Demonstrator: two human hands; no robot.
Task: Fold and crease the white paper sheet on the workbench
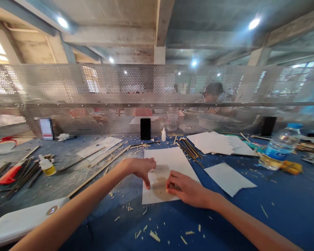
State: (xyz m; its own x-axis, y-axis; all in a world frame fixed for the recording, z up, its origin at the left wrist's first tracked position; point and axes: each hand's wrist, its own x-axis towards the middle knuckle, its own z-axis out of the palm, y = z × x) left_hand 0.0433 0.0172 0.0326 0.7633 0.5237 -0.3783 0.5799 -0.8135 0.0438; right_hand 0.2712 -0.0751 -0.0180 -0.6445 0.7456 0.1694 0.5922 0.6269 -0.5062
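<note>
A white sheet of paper (172,157) lies flat on the blue tabletop in front of me, with small shavings on its lower part. My left hand (141,169) is over the sheet's left edge, thumb spread from the curled fingers, with nothing visible between them. On the right half of the sheet rests my right hand (184,186), its fingers bent and pressed together at the tips. Whatever the right fingertips hold, if anything, is hidden. Thin brown sticks (191,148) lie just beyond the sheet's upper right corner.
A torn paper piece (229,177) and stacked white sheets (214,142) lie at right, near a water bottle (281,146). At left are a glue bottle (47,165), dark sticks (26,174) and a white device (28,219). A phone (146,129) stands before the perforated screen (107,90).
</note>
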